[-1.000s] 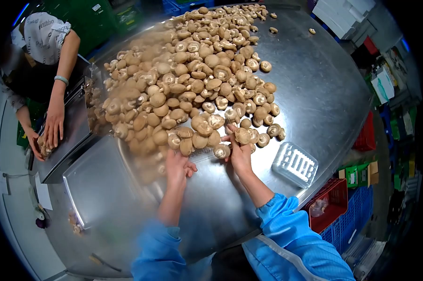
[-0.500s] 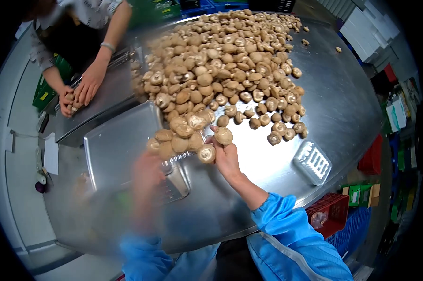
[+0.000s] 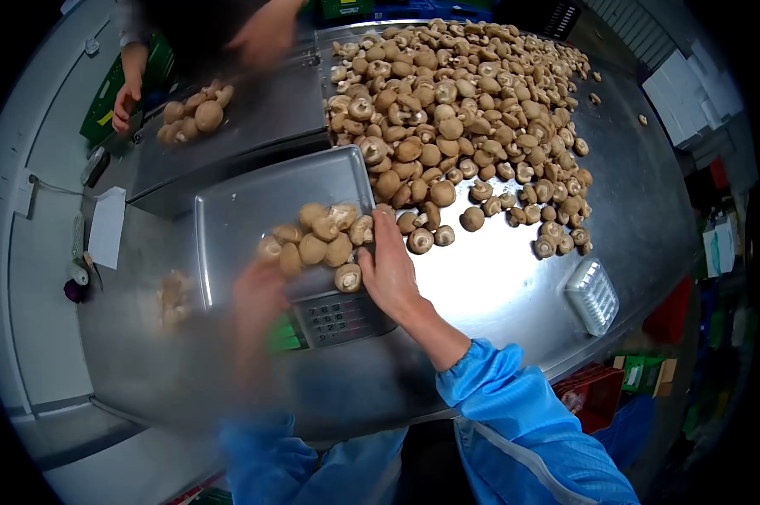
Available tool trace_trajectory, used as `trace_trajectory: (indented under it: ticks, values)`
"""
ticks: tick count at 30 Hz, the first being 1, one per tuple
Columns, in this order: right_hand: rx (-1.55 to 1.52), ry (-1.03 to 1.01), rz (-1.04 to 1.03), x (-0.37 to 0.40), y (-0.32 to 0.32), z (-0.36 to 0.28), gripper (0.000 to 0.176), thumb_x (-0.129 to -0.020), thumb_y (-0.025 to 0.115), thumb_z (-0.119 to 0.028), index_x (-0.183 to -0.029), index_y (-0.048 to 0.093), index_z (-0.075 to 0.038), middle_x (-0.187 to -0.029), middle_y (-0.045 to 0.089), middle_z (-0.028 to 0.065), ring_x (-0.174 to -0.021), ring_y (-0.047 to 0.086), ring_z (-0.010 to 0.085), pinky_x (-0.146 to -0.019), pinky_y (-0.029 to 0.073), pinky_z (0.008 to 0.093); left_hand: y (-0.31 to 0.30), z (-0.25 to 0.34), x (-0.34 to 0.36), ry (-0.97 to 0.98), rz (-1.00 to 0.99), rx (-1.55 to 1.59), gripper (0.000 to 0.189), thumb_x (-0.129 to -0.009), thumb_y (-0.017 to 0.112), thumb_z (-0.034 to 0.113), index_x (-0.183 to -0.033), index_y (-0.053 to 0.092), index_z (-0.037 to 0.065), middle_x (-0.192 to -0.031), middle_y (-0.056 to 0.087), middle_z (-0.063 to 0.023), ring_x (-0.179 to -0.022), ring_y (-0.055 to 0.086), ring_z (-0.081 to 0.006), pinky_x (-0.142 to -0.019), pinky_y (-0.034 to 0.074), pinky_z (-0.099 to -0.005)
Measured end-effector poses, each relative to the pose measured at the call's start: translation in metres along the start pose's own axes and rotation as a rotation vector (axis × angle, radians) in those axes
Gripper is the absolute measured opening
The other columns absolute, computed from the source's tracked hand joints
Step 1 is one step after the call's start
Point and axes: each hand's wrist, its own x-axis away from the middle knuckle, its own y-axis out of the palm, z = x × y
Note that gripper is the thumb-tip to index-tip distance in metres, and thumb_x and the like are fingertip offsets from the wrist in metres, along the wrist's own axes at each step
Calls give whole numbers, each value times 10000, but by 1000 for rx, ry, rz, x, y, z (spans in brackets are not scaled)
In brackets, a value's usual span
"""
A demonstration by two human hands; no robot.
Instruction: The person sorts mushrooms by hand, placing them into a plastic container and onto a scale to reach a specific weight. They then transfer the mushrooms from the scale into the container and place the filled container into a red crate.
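A cluster of brown mushrooms (image 3: 312,248), in a clear plastic tray whose walls hardly show here, is over the metal pan of a weighing scale (image 3: 237,210). My right hand (image 3: 391,273) grips the right side of this load, thumb by the nearest mushroom and fingers along the far side. On the left edge of the load is my left hand (image 3: 258,295), smeared by motion, so its fingers cannot be made out. Below the mushrooms shows the scale's keypad (image 3: 338,320), with a green lit part beside it.
A large mushroom pile (image 3: 464,109) covers the back of the steel table (image 3: 649,210). An upturned clear tray (image 3: 593,296) lies at right. A co-worker's hand (image 3: 127,105) is near a small mushroom group (image 3: 194,115) at back left. Red crate (image 3: 594,396) stands below the table's right edge.
The mushroom load has moved slightly left and now lies more over the scale pan, with the keypad uncovered. The co-worker's hands have come away from their mushrooms. My view has shifted left.
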Motion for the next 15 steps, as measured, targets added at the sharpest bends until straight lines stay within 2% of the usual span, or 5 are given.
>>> trace_trajectory:
  ticks: [4, 7, 11, 14, 15]
  values:
    - [-171, -28, 68, 4, 5, 5, 605, -912, 574, -88, -1448, 325, 38, -1422, 412, 274, -1309, 423, 436, -1106, 348, 433, 11, 20, 18, 19, 59, -88, 360, -912, 599, 22, -1258, 537, -54, -978, 631, -77, -476, 585, -127, -364, 391, -228]
    - [-286, 4, 65, 10, -7, 5, 587, -919, 576, -91, -1444, 342, 29, -1417, 415, 271, -1316, 421, 423, -1100, 355, 431, 3, 2, 22, 225, 325, -262, 351, -927, 585, 26, -1263, 533, -62, -1017, 624, -67, -514, 577, -99, -401, 401, -210]
    - [-25, -220, 178, 27, -28, -6, 499, -880, 643, -82, -1340, 477, 16, -1348, 493, 208, -1202, 506, 389, -1027, 408, 432, -13, -16, 44, 370, 407, -115, 313, -955, 561, 12, -1263, 543, -40, -1038, 628, -63, -573, 568, -63, -450, 403, -179]
    - [17, -292, 113, 37, -32, -17, 470, -810, 728, -105, -1240, 567, -6, -1261, 537, 151, -1105, 536, 350, -953, 429, 425, -37, -62, 46, 519, 429, -206, 268, -977, 545, 4, -1243, 565, -15, -1035, 651, -78, -596, 571, -56, -480, 405, -165]
    - [71, -317, 102, 39, -31, -17, 477, -789, 747, -117, -1224, 580, -15, -1238, 541, 138, -1081, 538, 336, -932, 428, 421, -34, -60, 55, 490, 386, -100, 264, -978, 547, 10, -1240, 567, -12, -1032, 656, -81, -597, 573, -58, -482, 408, -169]
